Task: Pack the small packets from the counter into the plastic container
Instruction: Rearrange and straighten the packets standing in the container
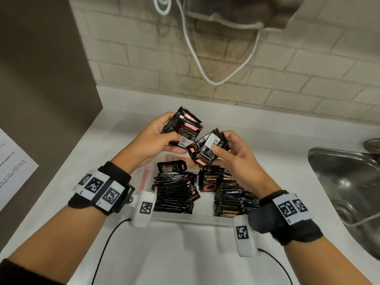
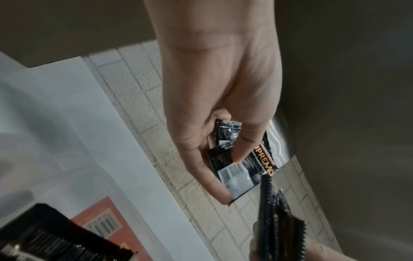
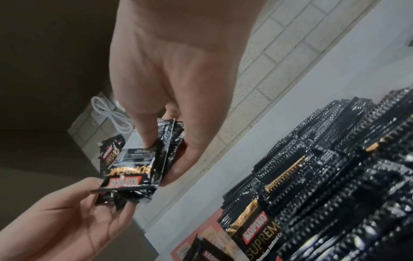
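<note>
Room: a white table point(image 1: 127, 112) runs under a pale brick-tiled wall point(image 1: 277, 64); a white cable point(image 1: 197, 58) loops down the wall, a steel sink point(image 1: 345, 182) sits at my right, and a printed sheet point(image 1: 14, 167) lies at my far left.

Left hand: my left hand point(image 1: 152, 140) is raised above the far end of the container, its fingers point(image 2: 198, 164) and thumb clamped on a small fan of black packets point(image 1: 185, 126).

Right hand: my right hand point(image 1: 234, 155) is just beside it, fingers point(image 3: 192, 159) and thumb pinched on a second bunch of packets point(image 1: 207, 147), turned upside down to me.

Container: the clear plastic container point(image 1: 185, 218) stands on the table below both hands, with two rows of black packets point(image 1: 174, 192) packed on edge and a gap between the rows.

Writing: the packets read "KOPIKO" in white on a red band and "SUPREMO" in gold; white barcode panels show on the backs. The smaller print is too blurred to read.

Head view only: both wristbands with their black-and-white square markers, the sink and the sheet.

Left wrist view only: the barcode panel under my fingertip, and an orange label with a barcode on the container floor point(image 2: 105, 222).

Right wrist view only: the serrated edges of the packed rows point(image 3: 324, 176), up close, and the two bunches meeting, though I cannot tell whether they touch.
</note>
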A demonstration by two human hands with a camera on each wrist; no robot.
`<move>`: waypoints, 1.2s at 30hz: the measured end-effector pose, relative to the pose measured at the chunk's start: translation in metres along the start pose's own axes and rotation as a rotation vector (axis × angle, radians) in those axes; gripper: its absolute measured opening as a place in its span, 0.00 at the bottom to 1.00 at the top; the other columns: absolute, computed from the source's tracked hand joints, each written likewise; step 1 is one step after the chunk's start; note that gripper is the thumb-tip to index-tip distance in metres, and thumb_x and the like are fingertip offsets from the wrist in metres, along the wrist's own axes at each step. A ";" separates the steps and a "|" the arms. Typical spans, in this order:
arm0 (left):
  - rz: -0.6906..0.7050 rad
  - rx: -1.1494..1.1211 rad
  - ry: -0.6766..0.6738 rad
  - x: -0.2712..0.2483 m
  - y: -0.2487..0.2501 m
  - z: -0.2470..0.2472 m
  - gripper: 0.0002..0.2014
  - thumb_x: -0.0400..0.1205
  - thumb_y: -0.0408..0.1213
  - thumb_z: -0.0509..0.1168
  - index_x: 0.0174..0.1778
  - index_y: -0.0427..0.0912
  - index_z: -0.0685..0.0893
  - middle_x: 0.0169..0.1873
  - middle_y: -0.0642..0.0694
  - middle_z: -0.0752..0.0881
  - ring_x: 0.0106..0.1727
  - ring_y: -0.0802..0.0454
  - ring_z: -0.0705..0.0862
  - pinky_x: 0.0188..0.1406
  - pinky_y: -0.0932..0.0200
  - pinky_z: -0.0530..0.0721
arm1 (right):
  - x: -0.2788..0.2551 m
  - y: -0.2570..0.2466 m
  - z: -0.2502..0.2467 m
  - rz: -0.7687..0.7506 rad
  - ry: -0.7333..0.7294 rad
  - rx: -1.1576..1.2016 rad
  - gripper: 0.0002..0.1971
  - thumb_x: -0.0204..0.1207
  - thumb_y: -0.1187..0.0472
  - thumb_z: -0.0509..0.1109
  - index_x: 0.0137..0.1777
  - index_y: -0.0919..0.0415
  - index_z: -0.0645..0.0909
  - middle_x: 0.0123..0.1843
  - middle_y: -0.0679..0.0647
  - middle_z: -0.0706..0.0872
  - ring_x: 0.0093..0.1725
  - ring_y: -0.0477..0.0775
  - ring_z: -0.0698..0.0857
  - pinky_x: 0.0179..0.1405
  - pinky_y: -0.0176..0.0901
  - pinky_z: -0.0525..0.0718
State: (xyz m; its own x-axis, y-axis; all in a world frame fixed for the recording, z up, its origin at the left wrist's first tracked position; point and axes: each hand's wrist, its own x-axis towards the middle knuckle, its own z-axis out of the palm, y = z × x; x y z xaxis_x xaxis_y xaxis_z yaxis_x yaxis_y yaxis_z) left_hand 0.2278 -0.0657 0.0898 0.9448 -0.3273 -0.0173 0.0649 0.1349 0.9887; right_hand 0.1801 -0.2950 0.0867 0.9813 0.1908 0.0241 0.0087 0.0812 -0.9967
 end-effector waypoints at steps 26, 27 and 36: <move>0.268 0.369 -0.161 -0.012 0.011 0.035 0.20 0.75 0.21 0.63 0.60 0.43 0.72 0.51 0.37 0.79 0.46 0.59 0.78 0.46 0.68 0.77 | 0.003 -0.009 0.013 0.234 -0.060 0.387 0.15 0.85 0.71 0.60 0.69 0.62 0.72 0.54 0.63 0.89 0.47 0.57 0.90 0.50 0.53 0.90; 0.252 0.346 -0.173 -0.013 0.013 0.039 0.26 0.72 0.19 0.60 0.65 0.44 0.71 0.52 0.35 0.78 0.45 0.57 0.78 0.42 0.66 0.77 | 0.004 -0.011 0.014 0.256 -0.068 0.428 0.14 0.85 0.71 0.59 0.69 0.62 0.72 0.54 0.63 0.89 0.47 0.57 0.90 0.49 0.54 0.91; 0.425 0.679 -0.164 -0.012 0.017 0.041 0.41 0.68 0.40 0.77 0.76 0.57 0.65 0.63 0.59 0.70 0.63 0.55 0.74 0.69 0.49 0.77 | 0.007 -0.022 0.014 0.274 -0.024 0.497 0.17 0.86 0.69 0.55 0.72 0.74 0.70 0.41 0.60 0.84 0.35 0.58 0.83 0.37 0.50 0.84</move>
State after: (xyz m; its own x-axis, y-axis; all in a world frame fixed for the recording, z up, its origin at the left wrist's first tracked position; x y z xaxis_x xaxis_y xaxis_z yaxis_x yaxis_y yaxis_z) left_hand 0.2044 -0.0980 0.1134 0.7823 -0.5155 0.3497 -0.5472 -0.3004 0.7812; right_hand 0.1840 -0.2820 0.1102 0.9304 0.2913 -0.2225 -0.3426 0.4756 -0.8102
